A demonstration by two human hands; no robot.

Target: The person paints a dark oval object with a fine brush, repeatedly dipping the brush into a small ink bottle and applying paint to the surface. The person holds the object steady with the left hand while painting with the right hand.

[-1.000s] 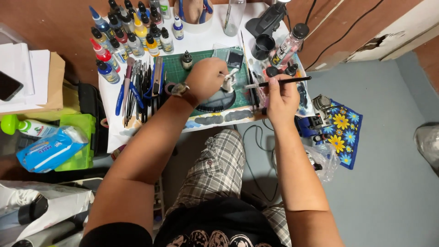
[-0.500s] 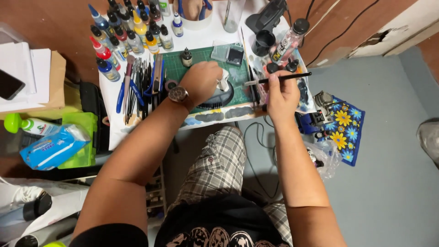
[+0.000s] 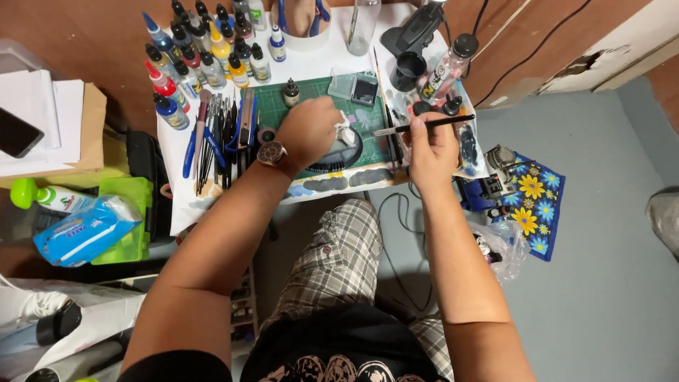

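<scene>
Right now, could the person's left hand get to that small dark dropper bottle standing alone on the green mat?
Probably yes. The left hand rests on the green mat just beside the small dark bottle, with only bare mat between them. It would likely first have to set down the small white piece at its fingers.

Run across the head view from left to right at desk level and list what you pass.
Black phone → green spray bottle → paint bottles → row of brushes and hand tools → wristwatch → left hand on the green cutting mat → right hand holding a black brush → blue flowered cloth.
</scene>
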